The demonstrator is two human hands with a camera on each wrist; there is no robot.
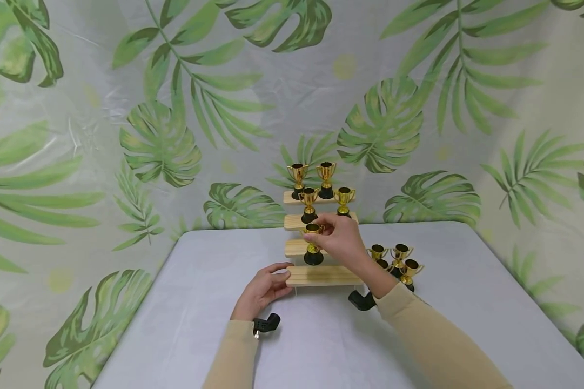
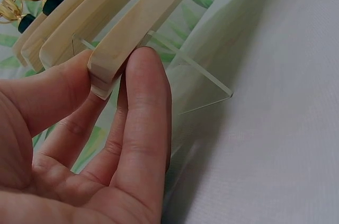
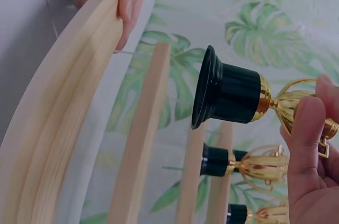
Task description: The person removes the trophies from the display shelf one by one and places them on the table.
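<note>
In the head view my right hand [image 1: 341,241] pinches a small gold trophy cup [image 1: 313,249] by its cup and handle. The right wrist view shows this trophy's black base [image 3: 228,89] apart from the wooden steps, with nothing under it. My left hand [image 1: 263,289] grips the left end of the lowest wooden step [image 1: 324,276], thumb on one face and fingers beneath, as the left wrist view [image 2: 143,123] shows. Two trophies [image 1: 326,180] stand on the top step [image 1: 292,199] and two more [image 1: 343,201] on the step [image 1: 294,222] below it.
Several more gold trophies [image 1: 410,272] stand grouped on the white table [image 1: 214,270] right of the stand, partly behind my right forearm. Thin clear supports [image 2: 196,68] hold the steps. A leaf-printed sheet [image 1: 292,81] hangs behind the table.
</note>
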